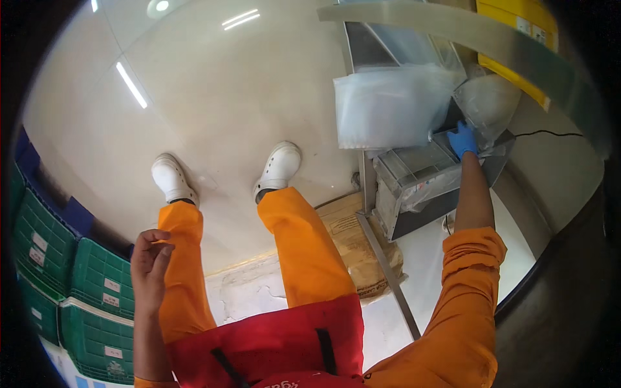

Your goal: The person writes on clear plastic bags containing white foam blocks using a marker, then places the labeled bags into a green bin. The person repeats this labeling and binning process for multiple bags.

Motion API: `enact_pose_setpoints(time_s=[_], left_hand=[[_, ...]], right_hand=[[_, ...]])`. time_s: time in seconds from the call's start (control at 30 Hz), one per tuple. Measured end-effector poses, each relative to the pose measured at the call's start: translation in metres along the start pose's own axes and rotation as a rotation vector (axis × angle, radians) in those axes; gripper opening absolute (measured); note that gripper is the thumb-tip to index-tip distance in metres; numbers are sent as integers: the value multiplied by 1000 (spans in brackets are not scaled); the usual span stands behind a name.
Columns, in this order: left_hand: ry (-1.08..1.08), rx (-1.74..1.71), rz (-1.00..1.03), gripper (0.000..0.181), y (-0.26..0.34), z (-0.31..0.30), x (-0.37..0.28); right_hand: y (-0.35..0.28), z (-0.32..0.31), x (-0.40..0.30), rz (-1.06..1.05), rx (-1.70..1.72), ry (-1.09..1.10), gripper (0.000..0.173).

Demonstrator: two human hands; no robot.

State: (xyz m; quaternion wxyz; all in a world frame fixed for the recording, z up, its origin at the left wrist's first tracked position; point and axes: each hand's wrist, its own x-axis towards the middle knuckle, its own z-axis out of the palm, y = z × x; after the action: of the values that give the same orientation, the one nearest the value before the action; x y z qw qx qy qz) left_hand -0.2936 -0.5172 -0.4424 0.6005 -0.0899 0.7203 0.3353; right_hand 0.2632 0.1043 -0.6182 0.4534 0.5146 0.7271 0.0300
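Observation:
My left hand (151, 262) is bare, its fingers loosely curled above my orange trouser leg, with nothing in it. My right hand (463, 140), in a blue glove, reaches to the far edge of a grey metal box (412, 165) with compartments, beside clear plastic bags. Whether its fingers grip anything is hidden. A stack of clear plastic bags (388, 106) lies left of that hand, on the metal unit. A bulging clear plastic bag (490, 104) sits just beyond the glove.
Green plastic crates (102, 276) stand stacked at the left. A curved metal edge (436, 22) crosses the upper right, near a yellow container (519, 34). Brown paper sacking (354, 233) lies below the metal box, by a metal frame bar (388, 276). A black cable (548, 132) runs at the right.

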Motion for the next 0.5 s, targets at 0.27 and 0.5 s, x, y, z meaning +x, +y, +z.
enact_pose_setpoints(time_s=[0.27, 0.5], left_hand=[[-23, 85, 30, 26, 5, 27, 7], [-23, 33, 70, 26, 6, 22, -10]], right_hand=[[-5, 5, 29, 62, -110, 112, 49], [29, -18, 26, 250, 168, 383, 33]])
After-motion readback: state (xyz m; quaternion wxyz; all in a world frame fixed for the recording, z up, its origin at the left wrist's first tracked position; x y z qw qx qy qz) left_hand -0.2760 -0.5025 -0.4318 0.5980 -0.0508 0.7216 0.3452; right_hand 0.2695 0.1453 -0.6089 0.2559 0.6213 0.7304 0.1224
